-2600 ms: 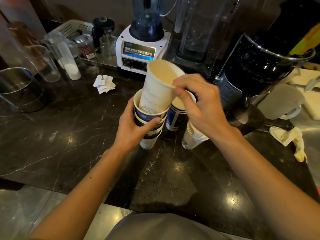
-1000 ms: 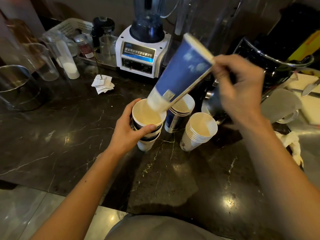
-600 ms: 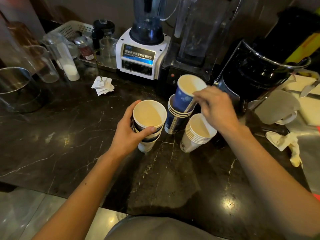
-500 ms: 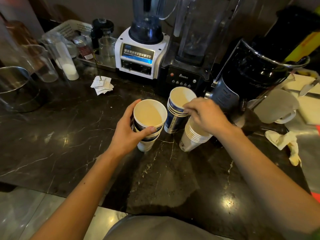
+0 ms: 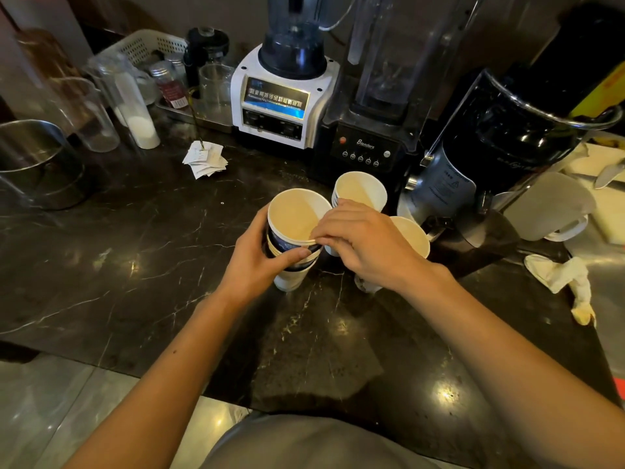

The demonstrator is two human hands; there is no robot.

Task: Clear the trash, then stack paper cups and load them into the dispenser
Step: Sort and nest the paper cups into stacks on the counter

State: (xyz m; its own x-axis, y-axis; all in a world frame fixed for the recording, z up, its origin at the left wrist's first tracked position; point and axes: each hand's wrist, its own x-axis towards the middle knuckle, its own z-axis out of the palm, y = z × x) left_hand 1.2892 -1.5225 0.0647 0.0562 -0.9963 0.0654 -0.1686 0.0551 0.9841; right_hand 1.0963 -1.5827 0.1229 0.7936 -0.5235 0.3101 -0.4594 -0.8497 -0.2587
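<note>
both your hands on one cup stack

your left hand (image 5: 252, 265) wraps its fingers around the nested cup stack (image 5: 293, 228) standing on the dark bench (image 5: 118, 252); your right hand (image 5: 363, 243) pinches its top rim. two more stacks (image 5: 360, 189) stand just behind.

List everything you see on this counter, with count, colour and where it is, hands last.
cup stacks: three, blue and white, centre of the counter
white blender: one, back centre
black blender: one, right of the white one
black machine: one, back right
paper slips: small white pile, left of centre
clear containers: several, back left
white basket: one, back left
steel pot: one, far left
crumpled rag: one, white, right
left hand: grips the left stack
right hand: pinches that stack's rim
</note>
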